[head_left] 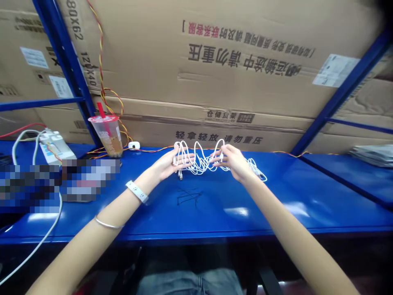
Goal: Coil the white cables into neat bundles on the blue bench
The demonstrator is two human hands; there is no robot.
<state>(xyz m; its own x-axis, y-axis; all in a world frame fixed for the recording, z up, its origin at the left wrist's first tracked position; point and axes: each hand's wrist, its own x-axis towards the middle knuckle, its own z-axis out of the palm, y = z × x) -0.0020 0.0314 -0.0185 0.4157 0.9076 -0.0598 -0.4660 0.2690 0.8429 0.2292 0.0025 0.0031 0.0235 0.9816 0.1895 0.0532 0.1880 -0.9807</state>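
My left hand holds a white charging cable whose loops hang over its fingers. A small plug dangles below that hand. A short way to the right, my right hand pinches the cable near a white connector. Between the hands the cable spreads in loose coils just above the blue shelf. More white cable lies behind and to the right of my right hand. Several thin black ties lie on the shelf nearer to me.
Cardboard boxes form the back. To the left stand a drink cup, a white earbud case, a white power strip and a blurred flat item. Blue posts flank the shelf. Flat packets lie far right.
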